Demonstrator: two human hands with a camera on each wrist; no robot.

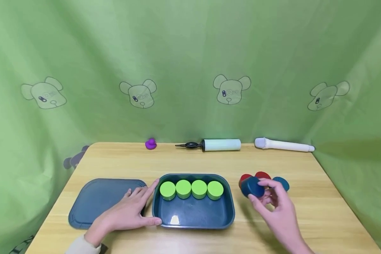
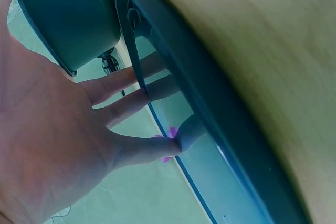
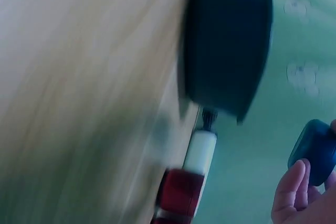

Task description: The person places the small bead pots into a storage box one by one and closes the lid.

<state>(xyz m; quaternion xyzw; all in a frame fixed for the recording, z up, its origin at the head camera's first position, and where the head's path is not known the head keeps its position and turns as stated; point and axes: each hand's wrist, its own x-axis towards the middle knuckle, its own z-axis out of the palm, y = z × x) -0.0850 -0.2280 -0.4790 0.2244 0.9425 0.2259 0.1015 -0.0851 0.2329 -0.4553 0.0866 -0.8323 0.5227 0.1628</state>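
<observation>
My left hand (image 1: 130, 210) is spread along the left side of a dark blue rectangular box (image 1: 193, 227), its index fingertip and thumb at the rim. In the left wrist view, the other fingers extend over the flat blue lid (image 2: 226, 103). Inside the box, several green-topped cylinders (image 1: 183, 188) stand in a row along the far wall. My right hand (image 1: 277, 208) pinches a dark blue cylinder (image 1: 252, 187) between thumb and fingers, raised and tilted to the right of the box. Behind it are two red cylinders (image 1: 262, 175) and another blue cylinder (image 1: 282, 182).
Along the table's back edge lie a purple toy duck (image 1: 150, 144), a white hand pump (image 1: 221, 145) with a black nozzle and a white stick-shaped object (image 1: 285, 144). A green curtain (image 1: 184, 53) with bear faces encloses the wooden table (image 1: 324, 211) at the back and sides.
</observation>
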